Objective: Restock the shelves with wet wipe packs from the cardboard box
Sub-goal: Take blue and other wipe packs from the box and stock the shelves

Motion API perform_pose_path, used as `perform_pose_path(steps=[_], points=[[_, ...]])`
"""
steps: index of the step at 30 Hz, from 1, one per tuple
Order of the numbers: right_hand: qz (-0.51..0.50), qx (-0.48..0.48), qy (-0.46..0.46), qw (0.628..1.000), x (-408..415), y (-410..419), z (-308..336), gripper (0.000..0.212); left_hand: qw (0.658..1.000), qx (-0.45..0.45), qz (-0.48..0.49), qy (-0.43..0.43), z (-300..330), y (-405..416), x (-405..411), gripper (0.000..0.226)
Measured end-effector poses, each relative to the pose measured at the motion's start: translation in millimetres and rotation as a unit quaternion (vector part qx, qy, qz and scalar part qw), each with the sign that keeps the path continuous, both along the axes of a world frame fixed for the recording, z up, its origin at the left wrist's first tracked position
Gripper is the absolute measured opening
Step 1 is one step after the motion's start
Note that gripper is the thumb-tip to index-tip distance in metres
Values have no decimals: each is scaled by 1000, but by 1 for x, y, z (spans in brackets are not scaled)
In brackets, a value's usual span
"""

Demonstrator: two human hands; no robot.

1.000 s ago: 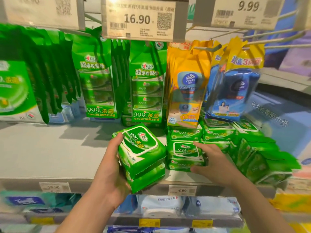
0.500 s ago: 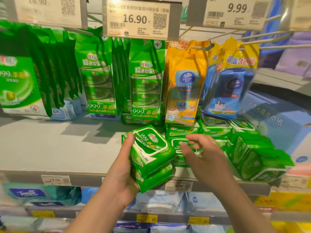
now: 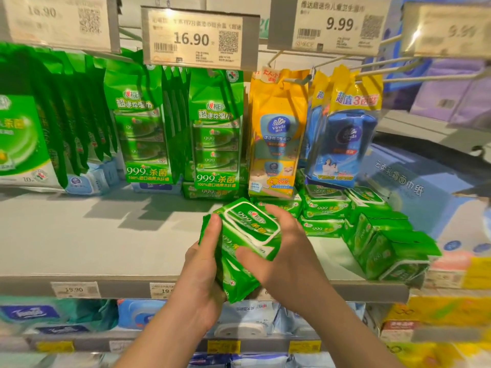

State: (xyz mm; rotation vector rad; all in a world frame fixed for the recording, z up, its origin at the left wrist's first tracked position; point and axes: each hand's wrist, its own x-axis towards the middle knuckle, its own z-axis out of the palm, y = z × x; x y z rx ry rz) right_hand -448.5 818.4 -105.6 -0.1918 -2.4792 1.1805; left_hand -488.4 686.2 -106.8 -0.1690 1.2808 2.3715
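Note:
Two stacked green wet wipe packs [image 3: 249,229] hang tilted over the front edge of the grey shelf [image 3: 93,240]. My left hand [image 3: 202,282] grips the stack from below and from its left side. My right hand [image 3: 287,251] grips the top pack, fingers over its far right edge and thumb on its near face. To the right, several identical green packs [image 3: 324,211] lie stacked on the shelf, and more green packs [image 3: 385,248] lean on their sides at the right end. No cardboard box is in view.
Hanging green multi-packs [image 3: 215,139], a yellow Vinda bag [image 3: 276,134] and blue packs [image 3: 342,144] fill the hooks at the back under price tags [image 3: 199,38]. Bare shelf lies to the left of my hands. Tissue packs [image 3: 143,314] fill the lower shelf.
My right hand left the packs stacked on the shelf and moved left onto the top pack of the stack in my left hand. The stack shifted slightly rightwards.

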Motion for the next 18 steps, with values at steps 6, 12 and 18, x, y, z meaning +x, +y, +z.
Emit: perform_pose_path(steps=[6,12,18], points=[[-34,-27,-8,999,11,45,3,64,999,2,28,-23,0,-20,-14,54],[-23,-8,-38,999,5,75,6,61,999,-8,50,-17,1,-33,-16,27],[20,55,-77,995,-22,85,-3,64,998,5,52,-41,-1,-34,-13,21]])
